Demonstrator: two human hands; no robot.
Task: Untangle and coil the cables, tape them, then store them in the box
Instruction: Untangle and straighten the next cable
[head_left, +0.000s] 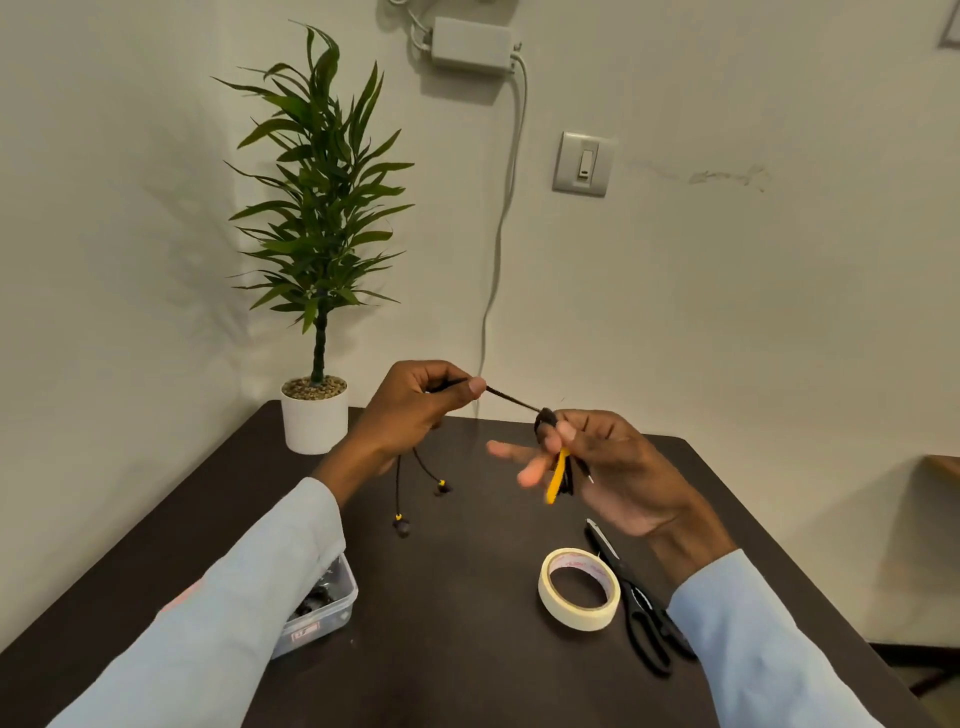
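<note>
I see the left hand (415, 410) pinching the cable (511, 399) taut above the table (467, 675), two earbuds (402, 527) dangling below it. The right hand (613, 467), at 3 o'clock of the left, grips the cable's coiled end against the thumb, other fingers spread. At 7 o'clock the box (332, 608) holds dark cables. At 5 o'clock lies the tape (579, 590), the scissors (639, 608) just beside it.

Above the dark brown table (467, 649), the left hand (415, 410) pinches a thin black earphone cable (511, 399) stretched toward three o'clock, where the right hand (618, 467) grips its coiled black-and-yellow bundle (558, 475); two earbuds (402, 526) dangle at six o'clock below the left hand.
</note>
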